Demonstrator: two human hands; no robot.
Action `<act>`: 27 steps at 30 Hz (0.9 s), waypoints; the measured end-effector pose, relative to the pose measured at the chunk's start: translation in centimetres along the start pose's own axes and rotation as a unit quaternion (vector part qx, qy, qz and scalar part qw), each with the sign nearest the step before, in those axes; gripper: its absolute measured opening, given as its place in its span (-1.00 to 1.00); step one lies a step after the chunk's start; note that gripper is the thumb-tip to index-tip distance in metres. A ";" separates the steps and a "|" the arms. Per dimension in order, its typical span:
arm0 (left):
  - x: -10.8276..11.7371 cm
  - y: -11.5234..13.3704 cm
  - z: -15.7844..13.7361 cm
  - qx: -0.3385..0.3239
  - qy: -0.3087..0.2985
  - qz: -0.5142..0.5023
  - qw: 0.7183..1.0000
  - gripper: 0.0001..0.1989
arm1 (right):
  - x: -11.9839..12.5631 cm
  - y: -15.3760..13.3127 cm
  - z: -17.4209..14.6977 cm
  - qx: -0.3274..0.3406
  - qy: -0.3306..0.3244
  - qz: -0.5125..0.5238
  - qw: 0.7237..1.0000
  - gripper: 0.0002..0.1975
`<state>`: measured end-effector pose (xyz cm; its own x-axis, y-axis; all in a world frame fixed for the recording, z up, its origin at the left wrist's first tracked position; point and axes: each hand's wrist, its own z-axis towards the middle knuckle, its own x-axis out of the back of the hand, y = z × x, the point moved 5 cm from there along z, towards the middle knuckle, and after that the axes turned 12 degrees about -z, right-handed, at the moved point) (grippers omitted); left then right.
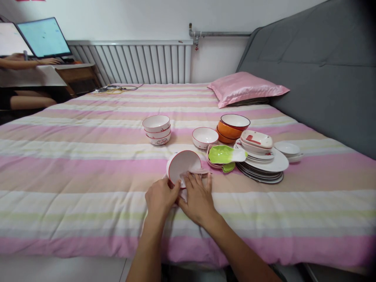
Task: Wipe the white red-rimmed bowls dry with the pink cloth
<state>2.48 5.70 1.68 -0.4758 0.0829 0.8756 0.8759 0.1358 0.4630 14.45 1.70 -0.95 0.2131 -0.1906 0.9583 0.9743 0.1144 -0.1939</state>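
Note:
A white bowl with a red rim point(184, 163) is tilted toward me just above the striped bedspread. My left hand point(161, 196) grips its lower left edge, thumb on the rim. Fingers of my right hand point(198, 197) press a pale pinkish cloth point(202, 171) against the bowl's inside and right rim; part of the cloth is hidden under both hands. Behind it stand a stack of white bowls point(157, 129) with red drawings and a single red-rimmed bowl point(205, 138). Right of my right hand lie green and white leaf-shaped dishes point(225, 154) on pink ones.
Orange bowls point(227, 131) are stacked farther back. Several plates point(280, 162) carry small rectangular dishes point(256, 140), with small white dishes point(287, 149) beside them. A pink pillow point(246, 88) lies by the grey headboard point(317, 74). Cables point(117, 89) lie far left, near a person's arm point(17, 62) and monitors point(44, 37).

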 end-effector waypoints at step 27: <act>2.9 0.3 -0.7 -0.136 0.146 0.052 0.978 -0.68 | 0.4 -0.2 -0.1 0.015 -0.003 0.032 0.999 -0.31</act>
<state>1.44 5.29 4.47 -0.3739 -0.2084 0.9038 0.9265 -0.1298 0.3533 14.38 1.49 -0.51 0.2751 -0.1764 0.9451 0.9560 0.1546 -0.2494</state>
